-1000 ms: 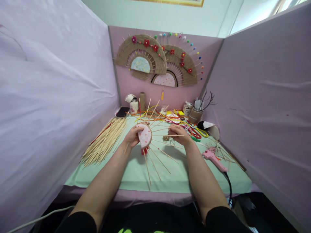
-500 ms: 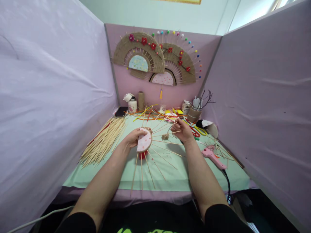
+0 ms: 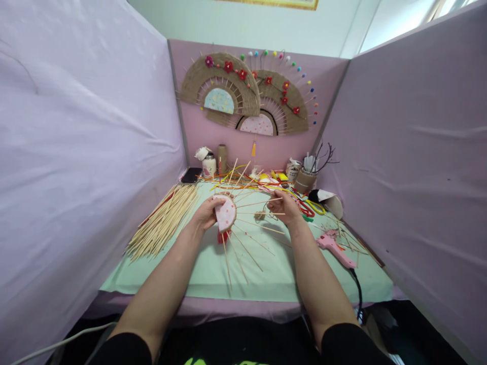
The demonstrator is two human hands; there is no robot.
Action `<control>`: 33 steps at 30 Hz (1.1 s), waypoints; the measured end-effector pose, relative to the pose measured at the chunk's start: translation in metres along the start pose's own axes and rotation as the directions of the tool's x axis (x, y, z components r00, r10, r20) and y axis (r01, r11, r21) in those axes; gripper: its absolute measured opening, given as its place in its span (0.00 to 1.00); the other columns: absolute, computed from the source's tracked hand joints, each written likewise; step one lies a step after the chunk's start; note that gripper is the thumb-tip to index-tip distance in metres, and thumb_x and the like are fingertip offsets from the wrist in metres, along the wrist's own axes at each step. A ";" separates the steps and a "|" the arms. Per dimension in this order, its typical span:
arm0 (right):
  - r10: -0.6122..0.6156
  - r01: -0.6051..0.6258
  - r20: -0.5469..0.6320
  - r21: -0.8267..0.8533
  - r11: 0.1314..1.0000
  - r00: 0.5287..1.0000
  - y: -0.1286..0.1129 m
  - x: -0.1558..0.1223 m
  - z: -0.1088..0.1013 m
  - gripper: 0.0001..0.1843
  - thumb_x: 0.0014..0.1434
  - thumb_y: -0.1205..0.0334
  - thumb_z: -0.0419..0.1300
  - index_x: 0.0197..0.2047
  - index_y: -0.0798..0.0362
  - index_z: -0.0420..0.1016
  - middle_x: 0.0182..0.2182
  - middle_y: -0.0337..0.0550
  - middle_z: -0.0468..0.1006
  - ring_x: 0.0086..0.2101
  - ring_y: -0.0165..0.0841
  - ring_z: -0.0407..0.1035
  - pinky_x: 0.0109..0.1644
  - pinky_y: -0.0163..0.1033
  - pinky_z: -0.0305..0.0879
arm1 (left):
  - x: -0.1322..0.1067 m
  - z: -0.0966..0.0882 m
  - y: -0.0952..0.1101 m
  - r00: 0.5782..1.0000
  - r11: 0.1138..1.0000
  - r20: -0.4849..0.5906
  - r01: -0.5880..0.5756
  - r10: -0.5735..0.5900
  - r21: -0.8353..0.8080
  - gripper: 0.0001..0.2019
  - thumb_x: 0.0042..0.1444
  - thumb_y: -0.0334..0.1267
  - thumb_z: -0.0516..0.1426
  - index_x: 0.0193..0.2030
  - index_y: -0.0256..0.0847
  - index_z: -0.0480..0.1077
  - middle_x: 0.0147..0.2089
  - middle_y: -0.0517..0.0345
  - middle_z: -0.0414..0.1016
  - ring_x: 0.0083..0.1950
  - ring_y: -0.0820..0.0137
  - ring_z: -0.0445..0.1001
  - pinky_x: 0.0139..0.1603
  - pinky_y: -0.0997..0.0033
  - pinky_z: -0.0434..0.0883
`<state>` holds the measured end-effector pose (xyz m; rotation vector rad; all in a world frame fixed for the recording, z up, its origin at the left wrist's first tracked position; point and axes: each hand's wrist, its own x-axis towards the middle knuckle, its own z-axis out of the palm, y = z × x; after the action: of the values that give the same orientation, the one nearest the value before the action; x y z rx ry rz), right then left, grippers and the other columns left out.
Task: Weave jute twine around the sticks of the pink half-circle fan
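My left hand (image 3: 207,213) grips the straight edge of a half-circle fan base (image 3: 227,214), pink with red dots and a brown rim, thumb on top. Thin bamboo sticks (image 3: 249,245) fan out from its curved rim. Below the base shows a red bundle (image 3: 223,236), partly hidden. My right hand (image 3: 282,205) is closed near the tips of the right-hand sticks, fingers pinched together; what lies in them is too small to make out. Between the hands, a small ball of brown twine (image 3: 259,215) lies on the table behind the sticks.
A pile of loose bamboo sticks (image 3: 162,223) lies at left. To the right are a pink glue gun (image 3: 337,249) with a black cord and stick scraps. Behind stand a jar (image 3: 209,165), a twine spool (image 3: 222,158) and a pot with twigs (image 3: 305,180). Finished fans (image 3: 243,91) hang on the back panel.
The fan base has turned counter-clockwise in my left hand, so its sticks have swung upward and away from me. My right hand stays closed beside the stick tips, almost in place.
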<state>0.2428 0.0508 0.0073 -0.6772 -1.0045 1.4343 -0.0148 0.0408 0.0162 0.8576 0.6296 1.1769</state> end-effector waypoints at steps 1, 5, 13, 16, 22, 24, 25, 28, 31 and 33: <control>0.031 -0.031 -0.016 0.003 1.000 0.999 0.001 0.001 0.000 0.15 0.50 0.56 0.63 0.23 0.51 0.61 0.14 0.28 0.49 0.17 0.24 0.44 0.23 0.33 0.52 | 0.000 0.000 0.001 1.000 1.000 0.004 -0.014 0.014 -0.008 0.15 0.40 0.28 0.63 0.38 0.33 0.74 0.31 0.56 0.78 0.28 0.73 0.74 0.31 0.76 0.70; 0.097 -0.099 -0.060 -0.021 0.995 0.993 0.006 0.003 0.001 0.13 0.46 0.61 0.63 0.22 0.51 0.60 0.15 0.29 0.52 0.17 0.22 0.44 0.22 0.32 0.50 | 0.002 -0.003 0.002 0.996 0.996 -0.045 -0.079 0.077 -0.046 0.14 0.40 0.28 0.64 0.37 0.33 0.73 0.29 0.57 0.77 0.27 0.74 0.74 0.31 0.77 0.70; 0.306 -0.142 0.308 -0.459 0.877 0.901 0.010 -0.017 0.012 0.13 0.49 0.57 0.62 0.21 0.55 0.66 0.17 0.32 0.60 0.19 0.22 0.51 0.24 0.31 0.48 | 0.003 -0.004 0.006 0.972 0.946 -0.092 -0.231 0.216 -0.228 0.14 0.43 0.26 0.62 0.40 0.36 0.72 0.35 0.58 0.78 0.33 0.74 0.75 0.37 0.76 0.72; 0.421 -0.099 0.414 -0.608 0.787 0.807 0.010 -0.022 0.019 0.15 0.50 0.54 0.61 0.23 0.57 0.70 0.18 0.34 0.63 0.21 0.23 0.53 0.25 0.31 0.49 | 0.000 -0.002 0.008 0.976 0.943 -0.068 -0.218 0.207 -0.252 0.15 0.45 0.26 0.61 0.42 0.37 0.71 0.38 0.56 0.78 0.35 0.73 0.76 0.39 0.74 0.73; 0.437 -0.064 0.331 -0.733 0.678 0.836 0.014 -0.019 0.020 0.14 0.51 0.52 0.61 0.31 0.56 0.78 0.23 0.38 0.72 0.25 0.25 0.62 0.28 0.31 0.56 | -0.005 -0.001 0.006 0.991 0.971 0.002 -0.131 0.134 -0.198 0.14 0.44 0.28 0.63 0.40 0.35 0.71 0.34 0.57 0.77 0.31 0.73 0.75 0.35 0.75 0.72; 0.426 -0.121 0.283 -0.697 0.707 0.859 0.020 -0.016 0.019 0.15 0.51 0.52 0.63 0.33 0.55 0.78 0.25 0.38 0.73 0.26 0.25 0.63 0.28 0.30 0.57 | -0.005 -0.001 0.004 0.992 0.978 0.021 -0.121 0.126 -0.167 0.13 0.43 0.30 0.64 0.38 0.34 0.71 0.31 0.58 0.76 0.29 0.74 0.74 0.33 0.76 0.71; 0.402 -0.161 0.240 -0.651 0.742 0.883 0.023 -0.013 0.018 0.15 0.49 0.52 0.64 0.34 0.55 0.78 0.26 0.39 0.74 0.26 0.25 0.64 0.28 0.30 0.58 | -0.005 0.000 0.004 0.992 0.980 0.029 -0.120 0.126 -0.156 0.14 0.43 0.30 0.65 0.38 0.34 0.71 0.31 0.58 0.76 0.30 0.74 0.74 0.33 0.75 0.71; 0.214 -0.205 -0.026 -0.417 0.885 0.977 0.031 0.000 0.012 0.14 0.44 0.57 0.67 0.33 0.56 0.77 0.26 0.40 0.75 0.25 0.25 0.66 0.28 0.31 0.61 | -0.006 0.001 0.004 0.992 0.984 0.036 -0.113 0.119 -0.137 0.17 0.40 0.31 0.66 0.39 0.36 0.71 0.33 0.59 0.76 0.31 0.74 0.74 0.34 0.75 0.71; -0.023 -0.052 -0.433 -0.161 0.986 0.901 0.028 0.013 -0.001 0.09 0.41 0.62 0.66 0.27 0.55 0.71 0.19 0.34 0.70 0.20 0.22 0.61 0.22 0.28 0.57 | -0.006 0.002 0.003 0.994 0.988 0.039 -0.100 0.105 -0.117 0.18 0.38 0.31 0.68 0.38 0.36 0.71 0.32 0.59 0.77 0.30 0.73 0.74 0.34 0.74 0.71; -0.064 0.026 -0.535 -0.079 0.997 0.842 0.021 0.018 -0.008 0.08 0.44 0.62 0.63 0.26 0.53 0.68 0.16 0.29 0.65 0.17 0.20 0.56 0.19 0.27 0.53 | -0.005 0.002 0.002 0.994 0.990 0.051 -0.094 0.100 -0.106 0.18 0.38 0.32 0.68 0.38 0.36 0.71 0.31 0.58 0.77 0.30 0.73 0.75 0.34 0.74 0.71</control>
<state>0.2371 0.0712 -0.0123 -1.0320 -0.6183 1.0748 -0.0157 0.0353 0.0187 0.8385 0.4813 1.2578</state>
